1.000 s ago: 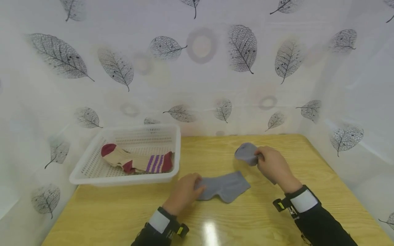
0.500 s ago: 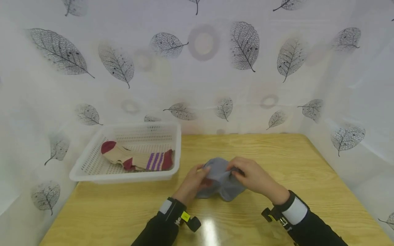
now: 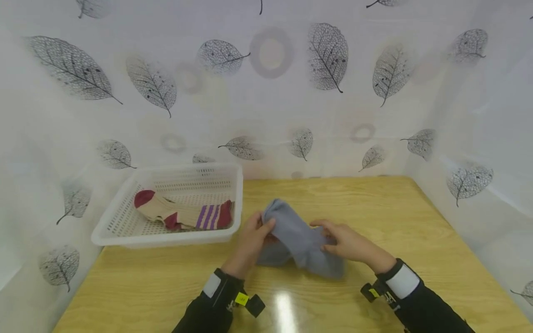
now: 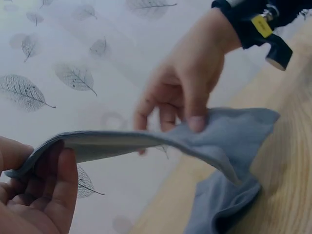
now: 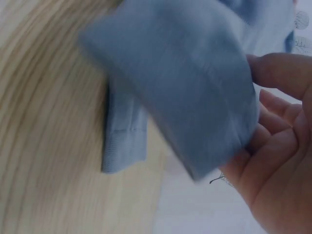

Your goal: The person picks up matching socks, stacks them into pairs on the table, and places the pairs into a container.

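Observation:
Two grey socks are at the middle of the table. One grey sock is held up at a slant, over the other grey sock, which lies on the wood. My left hand pinches the raised sock's upper end between thumb and fingers, as the left wrist view shows of the same sock. At its other part my right hand holds the fabric, thumb on one side and fingers on the other. In the right wrist view, the sock's loose end hangs over the lower sock.
A white perforated basket stands at the left of the table. Inside lies a beige sock with dark red ends and purple stripes. Leaf-printed sheeting encloses the wooden table at the back and sides.
My right hand has brought one grey sock from the right over onto the other. My left hand has gone from the lying sock to gripping the end of the raised one.

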Demonstrator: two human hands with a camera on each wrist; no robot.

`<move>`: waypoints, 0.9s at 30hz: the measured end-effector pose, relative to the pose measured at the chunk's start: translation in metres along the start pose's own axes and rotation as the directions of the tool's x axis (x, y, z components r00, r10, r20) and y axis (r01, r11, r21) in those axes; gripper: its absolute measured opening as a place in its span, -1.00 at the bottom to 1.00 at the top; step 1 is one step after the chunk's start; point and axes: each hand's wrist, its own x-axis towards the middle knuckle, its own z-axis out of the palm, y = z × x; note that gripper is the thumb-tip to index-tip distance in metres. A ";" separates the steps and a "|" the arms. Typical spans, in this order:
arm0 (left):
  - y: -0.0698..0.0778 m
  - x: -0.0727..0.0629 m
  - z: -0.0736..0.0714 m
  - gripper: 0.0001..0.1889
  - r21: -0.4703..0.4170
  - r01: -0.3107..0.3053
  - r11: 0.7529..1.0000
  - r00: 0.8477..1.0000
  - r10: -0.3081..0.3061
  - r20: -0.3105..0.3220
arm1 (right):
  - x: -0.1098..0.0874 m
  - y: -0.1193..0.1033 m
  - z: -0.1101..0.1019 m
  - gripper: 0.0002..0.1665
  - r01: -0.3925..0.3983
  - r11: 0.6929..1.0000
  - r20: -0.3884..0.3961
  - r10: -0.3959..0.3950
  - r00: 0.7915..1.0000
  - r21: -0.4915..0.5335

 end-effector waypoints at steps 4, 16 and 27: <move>0.005 0.001 -0.001 -0.75 0.009 -0.019 1.000 1.000 0.020 -0.012 | -0.004 0.012 -0.001 -0.68 -0.035 0.995 0.077 0.028 0.997 0.092; -0.015 -0.008 -0.016 -0.64 0.201 0.004 0.980 1.000 -0.009 0.026 | -0.012 0.042 -0.016 -0.71 -0.342 0.781 -0.012 0.407 0.913 0.522; -0.040 -0.004 -0.039 -0.61 0.439 0.028 0.898 1.000 -0.021 -0.021 | 0.006 0.040 -0.003 -0.55 -0.384 0.746 -0.005 0.461 0.888 0.543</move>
